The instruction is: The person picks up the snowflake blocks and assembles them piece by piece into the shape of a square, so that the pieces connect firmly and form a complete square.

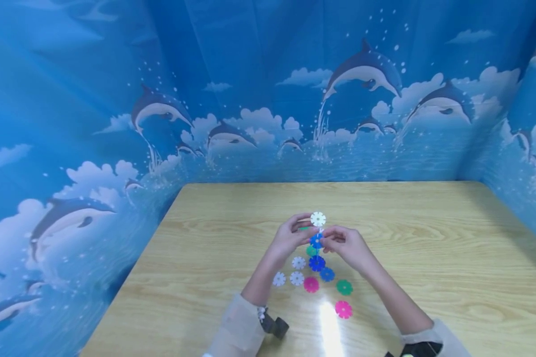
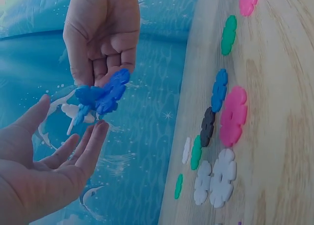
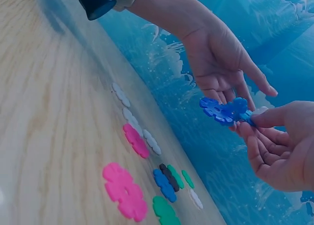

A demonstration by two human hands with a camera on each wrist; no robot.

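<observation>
Between the two hands, above the table, is a small joined piece of notched plastic snowflake discs, blue [image 2: 114, 93] with a bit of white. My right hand [image 1: 349, 247] pinches it between thumb and fingers; in the right wrist view the thumb presses on its near end. My left hand [image 1: 290, 239] is on its other side, fingers extended with the tips right at the piece and the thumb held away from it. Beneath the hands lie a dark blue disc [image 1: 317, 263], a lighter blue disc [image 1: 327, 274] and a green disc [image 1: 311, 250].
Loose discs lie flat on the wooden table [image 1: 429, 223]: pink discs [image 1: 311, 284], a nearer green disc [image 1: 344, 287], several white discs [image 1: 297, 278], and another white disc [image 1: 318, 218] beyond the hands. A dolphin-printed curtain [image 1: 259, 89] hangs behind and beside the table.
</observation>
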